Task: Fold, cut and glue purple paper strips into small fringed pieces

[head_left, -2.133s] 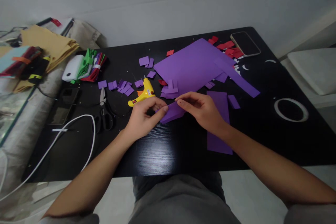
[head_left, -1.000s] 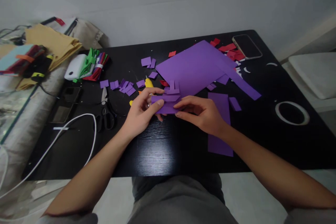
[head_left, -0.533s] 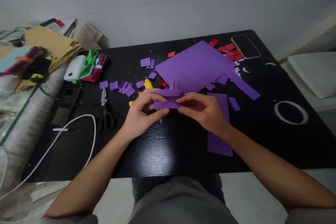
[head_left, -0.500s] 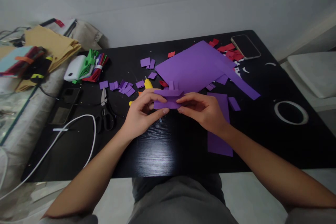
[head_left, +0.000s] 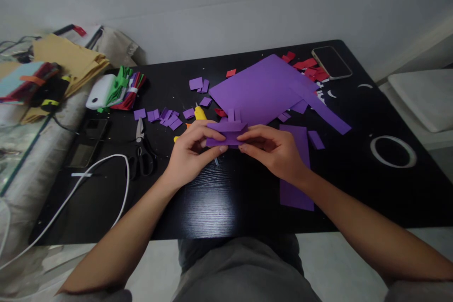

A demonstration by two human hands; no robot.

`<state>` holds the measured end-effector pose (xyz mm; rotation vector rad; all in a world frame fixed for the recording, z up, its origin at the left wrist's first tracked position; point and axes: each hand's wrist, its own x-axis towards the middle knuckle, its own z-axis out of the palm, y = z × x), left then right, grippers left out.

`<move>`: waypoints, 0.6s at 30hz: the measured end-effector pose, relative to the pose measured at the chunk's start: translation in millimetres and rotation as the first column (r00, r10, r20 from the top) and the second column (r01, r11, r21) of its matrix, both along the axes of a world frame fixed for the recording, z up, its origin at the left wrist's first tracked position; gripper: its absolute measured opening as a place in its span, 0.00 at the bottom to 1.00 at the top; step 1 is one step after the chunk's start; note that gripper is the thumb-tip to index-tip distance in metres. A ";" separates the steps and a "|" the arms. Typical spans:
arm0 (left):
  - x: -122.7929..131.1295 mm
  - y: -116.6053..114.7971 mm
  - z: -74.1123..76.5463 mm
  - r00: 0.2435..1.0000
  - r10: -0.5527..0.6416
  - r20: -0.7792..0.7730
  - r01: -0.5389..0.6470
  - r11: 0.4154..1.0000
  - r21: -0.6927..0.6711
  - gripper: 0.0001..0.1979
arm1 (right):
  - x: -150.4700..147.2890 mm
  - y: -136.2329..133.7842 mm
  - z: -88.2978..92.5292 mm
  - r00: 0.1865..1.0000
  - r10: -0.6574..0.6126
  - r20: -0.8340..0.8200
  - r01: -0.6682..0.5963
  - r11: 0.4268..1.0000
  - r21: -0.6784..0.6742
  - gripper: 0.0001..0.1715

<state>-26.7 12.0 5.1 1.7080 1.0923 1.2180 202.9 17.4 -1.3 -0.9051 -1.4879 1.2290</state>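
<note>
Between my two hands, a folded piece of purple paper (head_left: 230,138) is held just above the black table. My left hand (head_left: 193,148) pinches its left end, thumb below and fingers above. At the right end, my right hand (head_left: 271,146) grips it between thumb and fingertips. The upper part of the paper is bent along a crease. Behind it lies a large purple sheet (head_left: 258,85). A yellow glue gun (head_left: 200,113) is partly hidden by my left hand. Under my right forearm rests a purple paper strip (head_left: 295,193).
Small purple paper pieces (head_left: 171,120) lie left of centre, near black-handled scissors (head_left: 144,153). A white cable (head_left: 123,193) loops at the left. Red scraps (head_left: 313,71) and a phone (head_left: 331,62) are at the back right. A white tape roll (head_left: 392,152) lies to the right.
Almost nothing differs. The folded paper's lower part has tilted slightly between my fingers, and both hands keep their grip in the same place.
</note>
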 end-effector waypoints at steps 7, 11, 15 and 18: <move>3.5 -2.4 1.9 0.998 0.038 0.048 -0.036 0.998 -0.051 0.04 | -2.1 -1.4 0.6 0.999 -0.042 -0.005 0.042 0.999 -0.014 0.07; 5.2 -3.4 1.7 0.991 0.055 0.123 -0.043 0.994 -0.097 0.06 | -3.0 -1.2 0.6 0.998 -0.070 -0.004 0.069 0.996 -0.055 0.05; 8.2 -4.1 4.7 0.982 0.080 0.172 -0.058 0.990 -0.125 0.09 | -3.3 0.2 0.9 0.995 -0.095 -0.032 0.091 0.989 -0.120 0.06; 11.1 -4.8 5.6 0.972 0.105 0.212 -0.076 0.987 -0.139 0.11 | -3.6 0.7 2.1 0.993 -0.102 -0.056 0.091 0.981 -0.174 0.11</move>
